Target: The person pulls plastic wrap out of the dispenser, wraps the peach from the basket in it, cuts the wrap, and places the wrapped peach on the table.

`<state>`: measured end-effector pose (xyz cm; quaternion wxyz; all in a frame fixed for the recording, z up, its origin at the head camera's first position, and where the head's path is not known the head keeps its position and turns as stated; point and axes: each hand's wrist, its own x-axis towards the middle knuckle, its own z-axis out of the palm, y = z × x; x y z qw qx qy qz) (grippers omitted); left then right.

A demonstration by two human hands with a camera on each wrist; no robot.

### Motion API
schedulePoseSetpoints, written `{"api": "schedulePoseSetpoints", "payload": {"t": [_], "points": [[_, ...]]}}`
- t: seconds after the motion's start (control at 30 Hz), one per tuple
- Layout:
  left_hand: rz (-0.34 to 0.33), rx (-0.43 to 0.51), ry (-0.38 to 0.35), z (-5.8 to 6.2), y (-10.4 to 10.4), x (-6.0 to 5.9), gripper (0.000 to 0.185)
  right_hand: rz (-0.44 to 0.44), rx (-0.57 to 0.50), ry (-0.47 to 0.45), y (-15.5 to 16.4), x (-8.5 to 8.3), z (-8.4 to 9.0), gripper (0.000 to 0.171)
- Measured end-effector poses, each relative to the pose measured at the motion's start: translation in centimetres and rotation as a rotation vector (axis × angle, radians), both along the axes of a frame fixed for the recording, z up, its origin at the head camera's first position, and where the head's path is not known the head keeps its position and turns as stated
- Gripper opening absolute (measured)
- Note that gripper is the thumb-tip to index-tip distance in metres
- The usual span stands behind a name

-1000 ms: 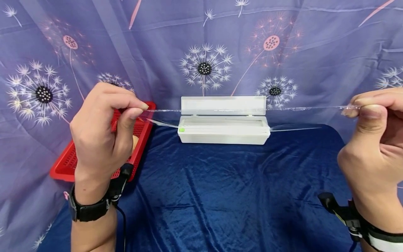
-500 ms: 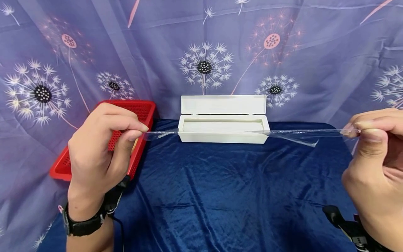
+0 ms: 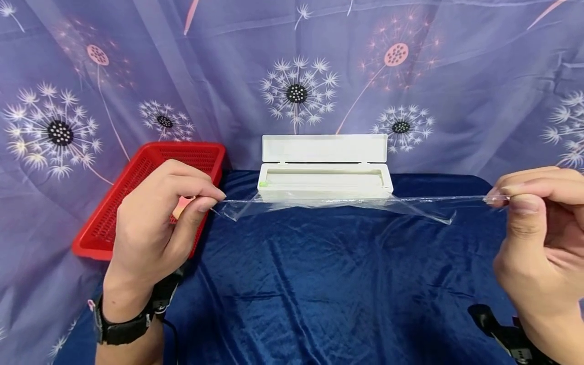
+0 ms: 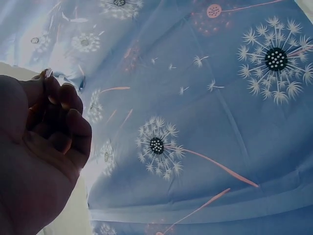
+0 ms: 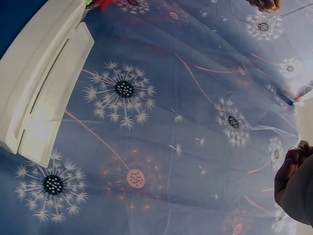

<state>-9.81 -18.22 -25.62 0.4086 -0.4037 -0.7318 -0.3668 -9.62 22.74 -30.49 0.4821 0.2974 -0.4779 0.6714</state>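
A sheet of clear cling film [image 3: 328, 202] is stretched between both hands in the head view, its upper edge nearly level and loose corners hanging below. My left hand [image 3: 152, 230] pinches one end between thumb and fingers. At the far right, my right hand [image 3: 536, 228] pinches the other end the same way. Behind the film stands a white cling film box [image 3: 325, 148] with its lid raised; the film covers part of its front. Whether film and box are joined cannot be told. The left wrist view shows the left hand [image 4: 46, 132] with curled fingers.
A red plastic basket [image 3: 84, 248] sits at the left, partly behind the left hand, with a tan-orange item [image 3: 182, 205] inside. Dark blue cloth [image 3: 328, 289] covers the table. A purple dandelion-print curtain [image 3: 237, 76] hangs behind.
Both hands have come down and the stretched film has dropped with them, from across the raised lid to the box's front. Film corners now hang lower. Both hands keep their pinch.
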Motion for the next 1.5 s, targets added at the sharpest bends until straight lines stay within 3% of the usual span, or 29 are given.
{"api": "schedulePoseSetpoints", "payload": {"t": [0.13,0.33,0.57,0.8,0.93,1.03,1.3,1.5], "points": [[-0.017,-0.061,-0.032,-0.4,-0.2,-0.2,0.034,0.025,0.053,0.000,-0.7,0.0,0.1,0.015],[-0.048,-0.171,-0.064,-1.0,-0.4,-0.3,0.033,0.050,0.136,0.012,-1.0,-0.3,-1.1,0.019],[-0.097,-0.291,-0.109,-2.2,-1.0,-0.4,0.029,0.132,0.187,-0.017,-2.1,0.3,-1.7,0.014],[-0.180,-0.336,-0.171,-4.0,-1.4,-0.9,0.025,0.186,0.318,-0.087,-1.8,1.1,-2.8,0.014],[-0.167,-0.380,-0.221,-5.5,-1.8,-1.0,0.025,0.187,0.409,-0.117,-1.2,1.3,-3.8,0.013],[-0.144,-0.428,-0.261,-6.7,-2.0,-0.9,0.023,0.165,0.473,-0.126,-1.0,1.4,-4.5,0.015],[-0.131,-0.558,-0.378,-9.6,-2.1,-0.6,0.003,-0.040,0.750,-0.155,-0.1,2.3,-6.5,0.023],[-0.094,-0.647,-0.413,-11.3,-2.2,0.1,0.011,-0.081,0.910,-0.219,0.6,3.1,-8.1,0.029]]}}
